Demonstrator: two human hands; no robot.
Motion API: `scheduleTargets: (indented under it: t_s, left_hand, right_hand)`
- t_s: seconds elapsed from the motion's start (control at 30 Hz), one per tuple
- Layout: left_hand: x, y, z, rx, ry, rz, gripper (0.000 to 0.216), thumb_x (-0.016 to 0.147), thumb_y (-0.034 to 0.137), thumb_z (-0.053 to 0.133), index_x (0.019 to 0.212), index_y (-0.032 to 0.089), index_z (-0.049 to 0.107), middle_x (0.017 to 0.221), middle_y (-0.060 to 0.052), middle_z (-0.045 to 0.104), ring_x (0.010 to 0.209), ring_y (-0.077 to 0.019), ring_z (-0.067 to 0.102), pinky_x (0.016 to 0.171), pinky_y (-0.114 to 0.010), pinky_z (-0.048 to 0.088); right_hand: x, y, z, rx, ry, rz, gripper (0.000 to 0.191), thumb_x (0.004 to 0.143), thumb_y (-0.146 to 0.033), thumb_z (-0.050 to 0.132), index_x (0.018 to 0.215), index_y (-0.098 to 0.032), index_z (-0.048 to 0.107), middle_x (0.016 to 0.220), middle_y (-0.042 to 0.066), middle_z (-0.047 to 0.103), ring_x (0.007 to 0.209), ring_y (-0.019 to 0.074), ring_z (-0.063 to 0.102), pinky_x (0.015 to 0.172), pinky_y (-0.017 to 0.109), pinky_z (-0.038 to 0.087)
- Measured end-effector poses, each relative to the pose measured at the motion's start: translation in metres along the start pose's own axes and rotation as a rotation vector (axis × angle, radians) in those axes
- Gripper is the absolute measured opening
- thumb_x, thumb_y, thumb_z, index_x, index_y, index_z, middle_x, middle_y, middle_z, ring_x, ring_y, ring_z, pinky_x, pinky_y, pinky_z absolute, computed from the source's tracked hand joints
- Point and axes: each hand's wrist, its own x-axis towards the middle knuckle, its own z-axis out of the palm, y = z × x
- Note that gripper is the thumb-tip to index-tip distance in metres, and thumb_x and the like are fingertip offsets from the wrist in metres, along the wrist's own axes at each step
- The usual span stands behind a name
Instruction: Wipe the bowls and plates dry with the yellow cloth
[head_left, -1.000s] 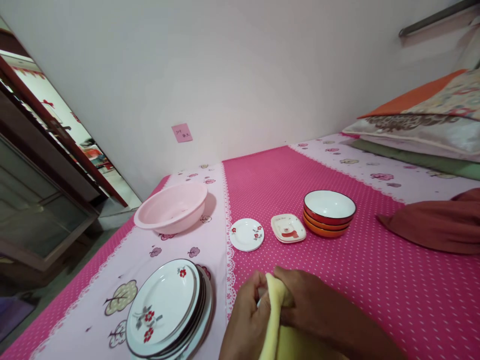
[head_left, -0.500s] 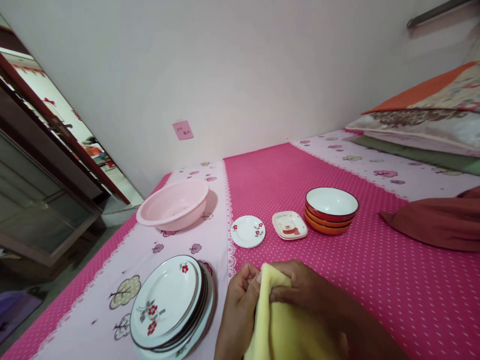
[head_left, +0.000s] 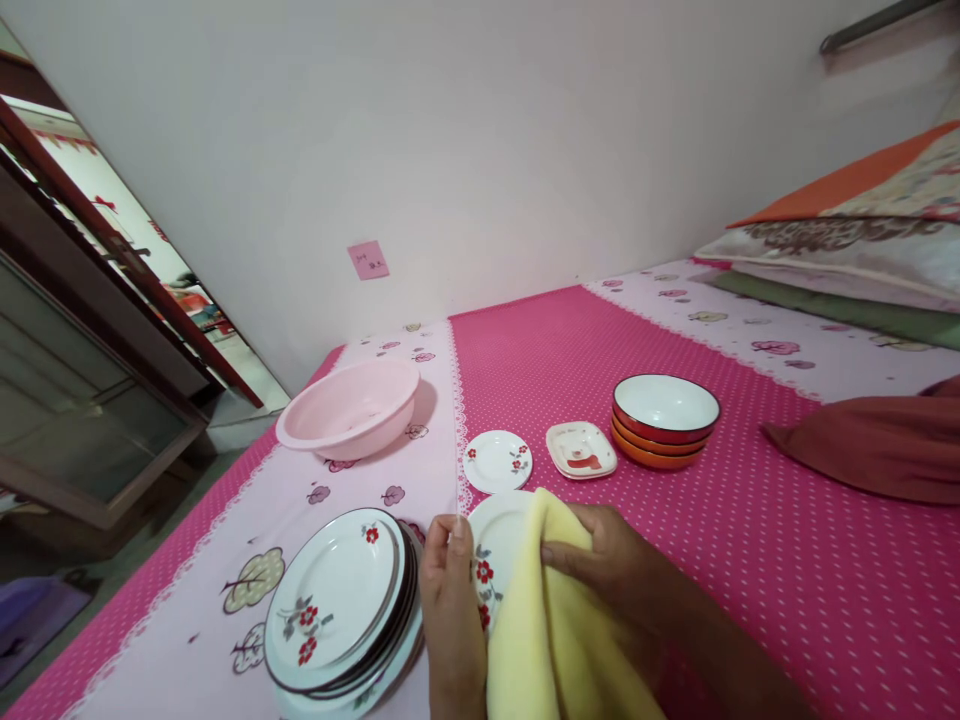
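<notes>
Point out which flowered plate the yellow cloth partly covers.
The plate between left hand and right hand; the small plate and plate stack lie clear of the cloth.

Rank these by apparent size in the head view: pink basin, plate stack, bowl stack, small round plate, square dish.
1. Plate stack
2. Pink basin
3. Bowl stack
Small round plate and square dish look too alike to rank.

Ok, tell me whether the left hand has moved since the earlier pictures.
Yes. The left hand has moved left, toward the stacked plates, judged against the small round plate.
</notes>
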Motion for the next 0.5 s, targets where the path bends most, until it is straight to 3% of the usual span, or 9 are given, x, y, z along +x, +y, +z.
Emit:
scheduleTargets:
  t_s: [0.17,0.3,0.4,0.5]
  left_hand:
    - [-0.005,0.004,0.006,0.052,0.224,0.027,0.035,0.088,0.056,0.074,0.094,0.025,0.060,0.073,0.003,0.069,0.071,-0.0189,0.067,0.069,-0.028,0.055]
    - [-0.010,0.002,0.013,0.061,0.361,-0.006,0.031,0.097,0.050,0.063,0.115,0.025,0.065,0.109,-0.005,0.078,0.105,-0.0240,0.072,0.086,-0.030,0.057]
    - [-0.010,-0.003,0.011,0.060,0.340,-0.060,0.042,0.090,0.047,0.074,0.125,0.023,0.068,0.136,-0.008,0.072,0.131,-0.0271,0.063,0.099,-0.031,0.054]
    - [-0.010,-0.004,0.006,0.021,0.161,-0.114,0.053,0.083,0.053,0.081,0.124,0.021,0.072,0.133,-0.011,0.073,0.127,-0.0305,0.066,0.098,-0.035,0.056]
  right_hand:
    - [0.007,0.009,0.013,0.031,0.084,-0.008,0.053,0.075,-0.056,0.082,0.105,-0.013,0.073,0.094,0.009,0.080,0.087,0.0302,0.075,0.071,0.034,0.058]
    - [0.005,0.008,0.011,0.073,0.061,0.000,0.054,0.075,-0.058,0.082,0.104,-0.013,0.073,0.090,0.009,0.079,0.082,0.0293,0.074,0.069,0.035,0.058]
    - [-0.001,0.005,-0.004,0.108,0.021,0.019,0.053,0.075,-0.058,0.084,0.102,-0.013,0.074,0.088,0.009,0.079,0.080,0.0284,0.075,0.071,0.034,0.058]
    - [-0.010,0.002,-0.020,0.086,-0.061,0.047,0.052,0.078,-0.059,0.083,0.099,-0.013,0.075,0.088,0.010,0.079,0.080,0.0269,0.076,0.069,0.031,0.057]
